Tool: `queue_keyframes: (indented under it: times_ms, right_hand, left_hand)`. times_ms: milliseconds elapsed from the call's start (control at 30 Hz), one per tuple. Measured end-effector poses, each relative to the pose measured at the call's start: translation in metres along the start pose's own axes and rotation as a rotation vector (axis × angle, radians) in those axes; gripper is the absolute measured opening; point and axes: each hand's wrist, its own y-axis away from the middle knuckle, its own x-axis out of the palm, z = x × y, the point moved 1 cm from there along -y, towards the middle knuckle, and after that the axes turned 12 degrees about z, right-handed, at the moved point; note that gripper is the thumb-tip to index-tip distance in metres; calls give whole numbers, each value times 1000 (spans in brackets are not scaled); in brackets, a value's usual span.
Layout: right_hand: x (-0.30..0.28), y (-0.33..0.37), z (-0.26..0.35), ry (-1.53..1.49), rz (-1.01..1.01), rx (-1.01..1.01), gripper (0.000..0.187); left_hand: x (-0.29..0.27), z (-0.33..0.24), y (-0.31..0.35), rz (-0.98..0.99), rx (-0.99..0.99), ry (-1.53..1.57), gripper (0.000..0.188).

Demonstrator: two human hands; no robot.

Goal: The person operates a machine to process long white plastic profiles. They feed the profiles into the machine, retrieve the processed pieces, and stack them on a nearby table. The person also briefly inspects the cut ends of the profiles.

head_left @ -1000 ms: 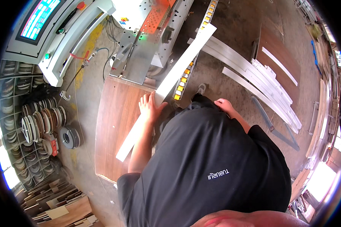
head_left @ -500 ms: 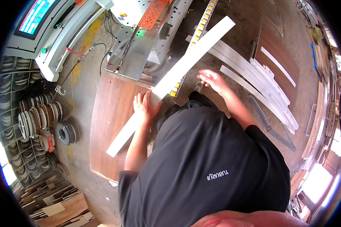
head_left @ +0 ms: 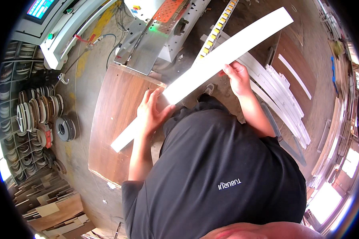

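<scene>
A long white board strip [head_left: 223, 55] slants across the view, from the brown wooden table at lower left to the upper right. Its lower end lies over the tabletop, and its far end sticks out past the table over the floor. My left hand [head_left: 149, 111] straddles the strip near the table's right edge, fingers on one side and thumb on the other. Farther along, my right hand [head_left: 237, 77] pinches the near edge, thumb on top and the other fingers partly hidden underneath.
The brown wooden table [head_left: 111, 115] adjoins a machine with an orange perforated guard [head_left: 169, 10]. A yellow-and-white roller rail [head_left: 215, 36] runs behind the strip. White strips [head_left: 283, 95] are stacked on the right. Edging rolls [head_left: 36, 111] and a grey coil [head_left: 66, 128] sit at left.
The white strip has shifted toward the upper right and its far end looks larger. My right hand, free before, has taken hold of the strip's near edge; my left hand stays on it.
</scene>
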Motion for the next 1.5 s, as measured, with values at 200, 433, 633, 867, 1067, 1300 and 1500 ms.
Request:
queue_keyframes:
  times_ms: [200, 433, 633, 867, 1067, 1300, 1500]
  right_hand:
    - [12, 4, 20, 23, 5, -58, 26]
    - [21, -5, 53, -2, 220, -46, 112]
    - [27, -16, 64, -338, 284, -187, 98]
    - [26, -27, 63, -444, 441, -291, 73]
    - [24, -28, 60, -474, 464, -316, 76]
    - [24, -26, 57, -519, 416, -296, 81]
    - [27, -26, 56, -501, 338, -285, 83]
  left_hand:
    - [-17, 24, 3, 93, -80, 45, 51]
    - [-1, -11, 23, -242, 113, -279, 38]
    - [16, -28, 32, -188, 178, -151, 65]
    - [31, -9, 34, -348, 202, -199, 76]
    - [32, -13, 36, -408, 204, -234, 78]
    - [33, -12, 37, -371, 183, -222, 87]
    - [31, -9, 37, -309, 164, -198, 93]
